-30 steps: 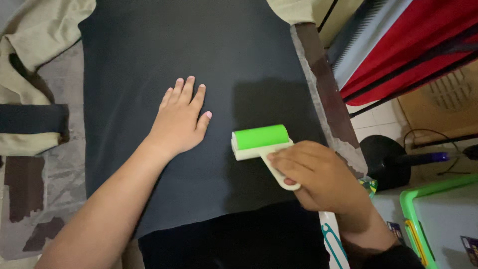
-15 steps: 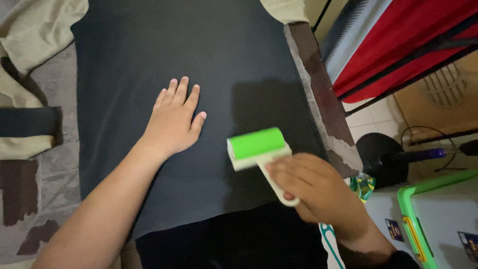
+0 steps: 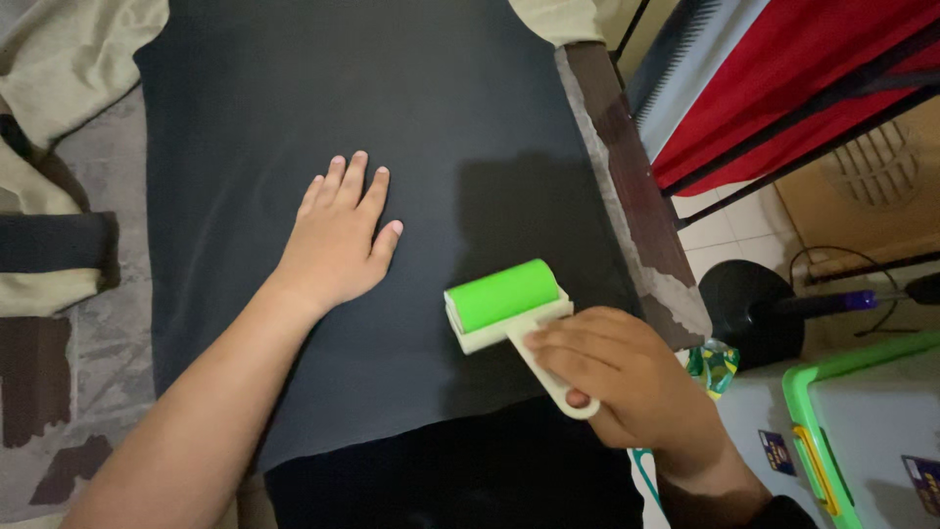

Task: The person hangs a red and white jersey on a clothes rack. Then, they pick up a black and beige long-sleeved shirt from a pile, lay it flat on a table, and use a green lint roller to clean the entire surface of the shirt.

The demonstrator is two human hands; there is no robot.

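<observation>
Head view, looking straight down. A dark garment lies spread flat over a worn tabletop, whose chipped brown and grey edge shows along the garment's right side.

Left hand: palm down, fingers extended and slightly spread, pressed flat on the dark fabric near its middle. It grips nothing.

Right hand: fingers curled tight around the cream handle of a lint roller. The roller's bright green drum sits on the fabric, to the right of the left hand and apart from it, near the garment's lower right part. Drum is tilted, right end higher in the frame. Handle end pokes out below the knuckles.

Surroundings: a beige cloth with a dark band lies at the left, partly under the garment. Right of the tabletop, on a tiled floor, stands a black round base with a purple-tipped rod beside it. A green-rimmed container sits at lower right. A red panel fills the upper right corner.
</observation>
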